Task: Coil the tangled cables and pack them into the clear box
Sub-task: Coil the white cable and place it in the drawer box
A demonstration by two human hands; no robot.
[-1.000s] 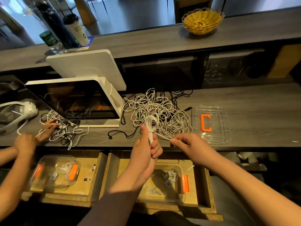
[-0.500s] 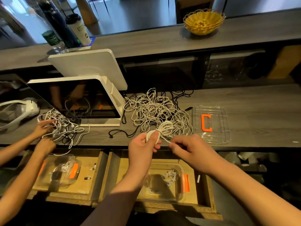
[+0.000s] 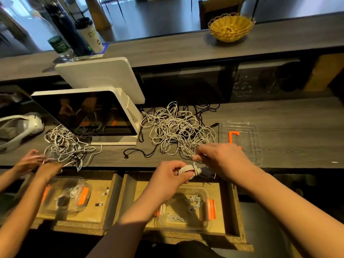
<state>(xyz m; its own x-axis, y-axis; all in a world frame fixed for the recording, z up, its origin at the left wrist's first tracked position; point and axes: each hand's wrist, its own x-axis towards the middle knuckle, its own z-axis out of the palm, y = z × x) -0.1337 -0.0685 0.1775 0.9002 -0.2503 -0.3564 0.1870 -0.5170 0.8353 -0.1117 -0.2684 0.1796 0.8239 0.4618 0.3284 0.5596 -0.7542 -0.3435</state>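
While the left hand [image 3: 168, 176] clenches a small white coil [image 3: 188, 169] between thumb and curled fingers, the right hand [image 3: 220, 159] pinches that cable's loose tail just beside and above the bundle, wrapping it crosswise round the coil's middle.

Item, coil: long axis roughly level, running from the left grip toward the right hand; held over the counter's near edge.

Item, clear box [image 3: 186, 209]: open, directly below the grip in a wooden drawer [image 3: 233, 211], several bundled cables already inside. The left hand, holding the coil, is the nearer for the drop, which looks to be straight down once the tail is secured.

Item, tangled cables [image 3: 176, 127]: white pile with black strands, beyond the grip on the counter [image 3: 288, 127]. Clear lid [image 3: 240, 140] beyond the right hand.

Item, second person's hands [image 3: 37, 164]: far off to the left side of the grip, at another pile.

Change since half a second earlier: the coil has come down from counter height toward the drawer, loops now cinched tighter; the right hand has lifted above it.
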